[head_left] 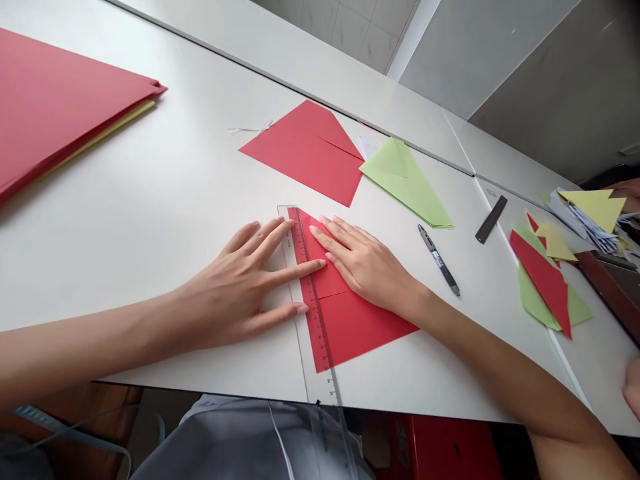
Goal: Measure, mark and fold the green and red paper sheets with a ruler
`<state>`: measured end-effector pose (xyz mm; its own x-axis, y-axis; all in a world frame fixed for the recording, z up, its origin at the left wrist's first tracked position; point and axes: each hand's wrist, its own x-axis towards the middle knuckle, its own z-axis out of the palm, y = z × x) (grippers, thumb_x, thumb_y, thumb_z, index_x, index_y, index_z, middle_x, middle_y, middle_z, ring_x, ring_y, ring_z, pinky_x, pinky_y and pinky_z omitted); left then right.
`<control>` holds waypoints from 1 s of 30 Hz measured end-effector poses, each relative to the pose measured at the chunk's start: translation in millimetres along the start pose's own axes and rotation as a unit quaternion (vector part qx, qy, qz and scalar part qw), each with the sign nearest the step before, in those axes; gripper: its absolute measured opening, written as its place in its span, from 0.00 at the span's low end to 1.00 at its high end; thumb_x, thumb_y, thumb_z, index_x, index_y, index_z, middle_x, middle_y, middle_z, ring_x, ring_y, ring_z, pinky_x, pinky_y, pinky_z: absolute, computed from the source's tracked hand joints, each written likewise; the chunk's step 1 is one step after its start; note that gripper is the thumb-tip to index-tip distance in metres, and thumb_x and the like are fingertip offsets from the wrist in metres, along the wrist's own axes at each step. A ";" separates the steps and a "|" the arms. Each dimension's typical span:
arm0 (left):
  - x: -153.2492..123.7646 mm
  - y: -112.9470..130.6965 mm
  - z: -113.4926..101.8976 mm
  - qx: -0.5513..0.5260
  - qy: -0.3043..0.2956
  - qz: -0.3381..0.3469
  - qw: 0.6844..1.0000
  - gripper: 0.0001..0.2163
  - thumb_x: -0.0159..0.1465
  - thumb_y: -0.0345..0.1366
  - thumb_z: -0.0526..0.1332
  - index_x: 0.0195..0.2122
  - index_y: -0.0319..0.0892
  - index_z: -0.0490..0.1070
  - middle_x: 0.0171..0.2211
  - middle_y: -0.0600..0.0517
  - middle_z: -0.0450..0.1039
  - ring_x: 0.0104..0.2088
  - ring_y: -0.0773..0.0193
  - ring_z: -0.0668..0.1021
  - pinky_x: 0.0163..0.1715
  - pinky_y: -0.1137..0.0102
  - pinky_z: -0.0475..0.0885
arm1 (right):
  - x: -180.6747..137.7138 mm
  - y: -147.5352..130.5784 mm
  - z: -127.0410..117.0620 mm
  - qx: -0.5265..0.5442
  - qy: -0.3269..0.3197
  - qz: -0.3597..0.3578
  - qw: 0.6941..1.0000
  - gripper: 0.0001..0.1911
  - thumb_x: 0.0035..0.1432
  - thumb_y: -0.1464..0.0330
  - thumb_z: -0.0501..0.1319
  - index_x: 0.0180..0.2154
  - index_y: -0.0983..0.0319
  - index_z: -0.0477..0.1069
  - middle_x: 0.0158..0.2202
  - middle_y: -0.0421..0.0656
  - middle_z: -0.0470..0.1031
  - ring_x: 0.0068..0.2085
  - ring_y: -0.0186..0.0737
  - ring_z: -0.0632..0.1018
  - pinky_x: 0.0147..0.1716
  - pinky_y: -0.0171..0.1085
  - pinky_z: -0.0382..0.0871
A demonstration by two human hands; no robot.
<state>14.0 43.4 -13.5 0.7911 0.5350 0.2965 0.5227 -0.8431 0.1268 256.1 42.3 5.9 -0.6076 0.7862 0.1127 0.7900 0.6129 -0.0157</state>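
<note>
A clear plastic ruler [320,333] lies along the left edge of a red sheet of paper [370,330], its lower end sticking out past the table's front edge. My left hand [250,280] is spread flat, its fingertips on the ruler and its thumb side toward me. On the red paper, to the right of the ruler, my right hand [370,267] lies flat with fingers stretched out. A crease or slit line shows on the paper below the right fingers. Neither hand grips anything.
Beyond my hands lie another red sheet [310,153] and folded green paper [407,180]. A pen [439,260] and a dark strip-like object [491,219] are to the right. Red stacked paper [65,107] is far left; coloured scraps [543,280] sit right, near another person's hand [633,387].
</note>
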 end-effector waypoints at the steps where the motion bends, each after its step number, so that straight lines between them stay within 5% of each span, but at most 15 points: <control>1: 0.3 0.1 0.2 0.001 -0.002 0.000 1.000 0.26 0.69 0.51 0.53 0.67 0.60 0.54 0.71 0.45 0.40 0.65 0.38 0.60 0.62 0.43 0.55 | -2.9 0.6 0.8 0.008 0.008 0.000 1.000 0.25 0.72 0.70 0.44 0.67 0.67 0.57 0.69 0.49 0.55 0.70 0.49 0.57 0.65 0.51 0.58; 12: 1.1 -0.1 -1.5 -0.018 -0.011 -0.003 1.000 0.25 0.69 0.51 0.52 0.66 0.55 0.58 0.71 0.44 0.38 0.67 0.35 0.57 0.62 0.41 0.54 | -37.6 -3.8 -9.8 0.011 0.042 -0.082 0.996 0.26 0.70 0.61 0.54 0.64 0.65 0.62 0.68 0.54 0.56 0.70 0.55 0.54 0.65 0.56 0.56; 21: 3.1 1.8 -4.9 -0.028 -0.031 -0.016 0.999 0.25 0.70 0.52 0.50 0.67 0.58 0.55 0.71 0.45 0.40 0.67 0.37 0.56 0.63 0.41 0.54 | -48.1 1.4 -9.5 -0.002 0.093 -0.155 0.984 0.19 0.66 0.77 0.57 0.56 0.61 0.72 0.62 0.52 0.67 0.67 0.51 0.61 0.62 0.53 0.65; 30: 4.5 1.3 -2.7 -0.039 -0.020 -0.016 0.999 0.25 0.69 0.52 0.50 0.67 0.59 0.57 0.71 0.48 0.40 0.66 0.34 0.58 0.62 0.39 0.55 | -46.7 1.0 -12.5 0.002 0.079 -0.155 0.985 0.18 0.68 0.78 0.53 0.54 0.62 0.74 0.59 0.51 0.72 0.65 0.52 0.64 0.61 0.54 0.66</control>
<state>17.4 44.5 -9.4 0.7872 0.5620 0.2539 0.5224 -0.8265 0.2098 286.3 5.2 13.0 -0.7989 0.5393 0.2663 0.5681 0.8220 0.0396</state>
